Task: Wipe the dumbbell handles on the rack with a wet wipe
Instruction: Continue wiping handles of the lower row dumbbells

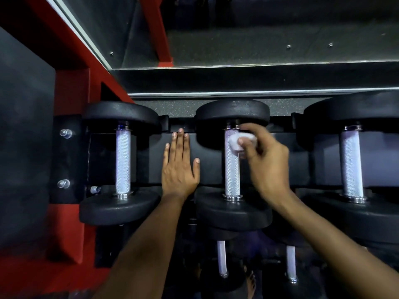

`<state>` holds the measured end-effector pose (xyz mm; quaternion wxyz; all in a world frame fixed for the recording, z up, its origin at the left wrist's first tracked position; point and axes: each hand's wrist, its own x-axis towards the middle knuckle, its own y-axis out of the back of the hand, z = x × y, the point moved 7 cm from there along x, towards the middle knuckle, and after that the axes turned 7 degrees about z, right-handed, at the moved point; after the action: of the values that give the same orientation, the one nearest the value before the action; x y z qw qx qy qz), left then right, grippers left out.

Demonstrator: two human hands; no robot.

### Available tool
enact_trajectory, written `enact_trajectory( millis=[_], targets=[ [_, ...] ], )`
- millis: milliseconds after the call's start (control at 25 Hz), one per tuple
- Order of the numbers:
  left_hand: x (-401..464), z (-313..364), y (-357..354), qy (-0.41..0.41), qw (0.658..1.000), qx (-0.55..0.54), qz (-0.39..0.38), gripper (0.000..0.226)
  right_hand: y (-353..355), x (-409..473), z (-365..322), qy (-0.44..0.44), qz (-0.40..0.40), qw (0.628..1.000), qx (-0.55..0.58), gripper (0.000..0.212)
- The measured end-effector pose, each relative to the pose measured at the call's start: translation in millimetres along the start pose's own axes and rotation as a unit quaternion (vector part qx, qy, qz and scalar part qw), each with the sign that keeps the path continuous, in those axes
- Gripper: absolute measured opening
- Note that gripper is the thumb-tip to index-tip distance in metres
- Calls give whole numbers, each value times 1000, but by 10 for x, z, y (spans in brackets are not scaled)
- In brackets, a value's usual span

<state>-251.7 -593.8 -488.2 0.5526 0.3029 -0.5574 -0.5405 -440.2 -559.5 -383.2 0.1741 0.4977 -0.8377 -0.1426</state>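
Wipe-wise, the small crumpled white wet wipe (239,142) is pinched in the right hand (266,160), fingers curled round it, and it's pressed against the far end of the knurled silver handle (232,167) of the middle black round-headed dumbbell (233,209). That dumbbell sits on the top tier of the black metal rack (207,167), handle running away from the camera, one head at the far end and one at the near end. The right hand is a bit blurred, so I can't tell exactly how the fingers lie on the wipe.

Left hand (179,167) is flat with fingers straight and together, thumb out to the side, palm down on the bare black rack surface just left of the middle dumbbell, holding nothing.

On either side there's another dumbbell of the same kind: the left dumbbell (123,162) near the rack's bolted end plate, and the right dumbbell (350,165) running partly off the edge. Below, on a lower tier, two smaller smooth silver handles (222,257) show between the forearms. Red painted frame (71,91) runs along the left, and a speckled dark floor (179,106) shows behind the rack.
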Motion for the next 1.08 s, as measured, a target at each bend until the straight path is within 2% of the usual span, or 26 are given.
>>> enact_trajectory(
  millis=[40,80,120,200,240,280,320,360,440,520,560,640,720,760,840,880,920,960,1040,1080],
  targets=[
    [4,3,0,0,1000,0,-1,68,-141,-40,-307,140,-56,988,-35,23],
    [7,6,0,2,1000,-2,-2,67,-341,-109,-538,288,-145,944,-73,29],
    [9,5,0,3,1000,-4,-3,67,-554,-200,-642,447,-225,852,-154,31],
    [0,4,3,3,1000,-4,-4,67,-644,-174,-424,660,-267,633,-305,34],
    [1,8,5,2,1000,-3,-4,67,-547,-68,-246,691,-288,556,-361,37],
    [5,9,5,4,1000,-3,-4,67,-424,-6,-104,686,-308,525,-398,43],
    [7,3,5,6,1000,-3,-4,67,-369,41,-39,682,-296,526,-414,50],
    [3,-1,5,8,1000,-3,-7,67,-408,56,-9,677,-300,509,-438,57],
    [7,7,18,6,1000,1,-9,67,-544,-12,42,668,-326,508,-436,60],
    [10,7,9,8,1000,2,-10,67,-556,55,45,629,-368,508,-459,52],
    [-1,6,6,8,1000,-1,-13,67,-502,78,0,636,-359,516,-447,51],
    [-4,9,21,7,1000,-3,-11,67,-345,92,-65,671,-267,559,-407,54],
    [6,5,27,9,1000,2,-14,68,-336,31,-23,647,-237,589,-423,53],
    [13,12,26,7,1000,3,-15,68,-407,6,-22,633,-232,595,-438,55],
    [4,17,24,5,1000,6,-15,67,-463,55,-71,628,-228,575,-472,54],
    [2,19,21,4,1000,6,-17,67,-392,77,-90,633,-218,577,-467,52],
    [6,19,21,5,1000,6,-18,67,-254,83,-92,631,-194,608,-441,50],
    [9,13,19,6,1000,6,-19,68,-104,71,-57,591,-185,661,-424,49],
    [12,12,11,6,1000,5,-22,68,160,-48,-37,425,-134,814,-372,40],
    [17,15,10,5,1000,5,-21,68,254,-54,21,286,-75,897,-327,34]
  ],
)
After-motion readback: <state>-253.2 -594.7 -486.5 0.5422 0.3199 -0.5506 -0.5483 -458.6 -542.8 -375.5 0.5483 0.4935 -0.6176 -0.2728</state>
